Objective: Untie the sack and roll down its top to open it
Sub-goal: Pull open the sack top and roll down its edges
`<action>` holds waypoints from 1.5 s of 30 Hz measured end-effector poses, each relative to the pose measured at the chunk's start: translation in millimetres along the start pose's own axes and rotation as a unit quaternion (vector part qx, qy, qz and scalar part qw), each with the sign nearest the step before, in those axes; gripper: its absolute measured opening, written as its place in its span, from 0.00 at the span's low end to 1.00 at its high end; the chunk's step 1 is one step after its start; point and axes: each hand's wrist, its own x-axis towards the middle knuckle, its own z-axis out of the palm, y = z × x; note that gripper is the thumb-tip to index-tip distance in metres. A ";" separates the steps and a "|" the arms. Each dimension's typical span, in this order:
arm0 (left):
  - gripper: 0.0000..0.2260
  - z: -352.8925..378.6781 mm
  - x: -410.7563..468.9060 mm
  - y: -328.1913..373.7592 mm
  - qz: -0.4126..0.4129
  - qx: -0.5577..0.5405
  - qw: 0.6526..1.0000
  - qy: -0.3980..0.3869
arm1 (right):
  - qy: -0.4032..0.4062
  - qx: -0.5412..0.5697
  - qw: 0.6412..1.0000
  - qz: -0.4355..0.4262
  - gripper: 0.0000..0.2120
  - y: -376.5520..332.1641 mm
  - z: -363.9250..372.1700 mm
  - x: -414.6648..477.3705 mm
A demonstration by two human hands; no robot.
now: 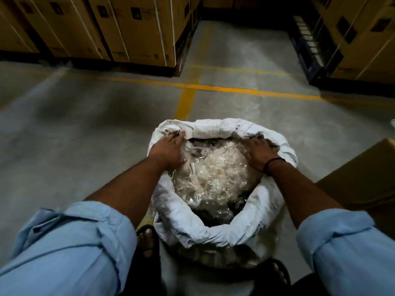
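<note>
A white woven sack stands on the concrete floor between my feet, its mouth wide open and its top rolled outward into a thick rim. Inside lies a heap of clear, stringy plastic scrap. My left hand grips the rim at the far left, fingers curled over the rolled edge. On the far right of the rim, my right hand holds the fabric, fingers tucked over the edge. A dark band circles my right wrist. No tie or string is visible on the sack.
Rows of strapped cardboard cartons stand on pallets at the back left and at the back right. A brown box sits close on my right. Yellow floor lines cross beyond the sack. My sandalled foot touches the sack's left side.
</note>
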 end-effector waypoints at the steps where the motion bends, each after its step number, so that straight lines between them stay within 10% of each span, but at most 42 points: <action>1: 0.43 4.0 0.1 -1.7 0.001 0.019 1.000 -0.003 | -0.009 -0.020 1.000 -0.006 0.26 9.1 0.5 3.6; 8: 0.41 -10.9 -5.6 9.6 -0.013 -0.030 0.999 -0.018 | 0.050 -0.078 0.996 -0.005 0.28 -9.3 5.9 -20.2; 14: 0.17 -38.4 -59.0 52.9 0.053 -0.053 0.990 0.120 | 0.195 -0.140 0.958 -0.157 0.23 -64.9 23.3 -87.1; 23: 0.17 -14.5 -144.0 102.8 0.185 -0.024 0.961 -0.204 | -0.130 -0.128 0.959 -0.217 0.19 -92.9 59.9 -186.6; 31: 0.30 -44.0 -171.8 91.8 0.125 -0.032 0.960 -0.250 | -0.219 -0.073 0.967 -0.110 0.29 -92.1 31.5 -222.0; 40: 0.28 -60.4 -178.0 95.3 0.119 -0.012 0.961 -0.251 | -0.158 -0.088 0.977 -0.110 0.25 -99.3 9.2 -224.1; 45: 0.24 -90.8 -157.6 101.6 0.137 0.075 0.981 -0.115 | -0.050 -0.137 0.981 -0.131 0.24 -107.8 -21.7 -204.3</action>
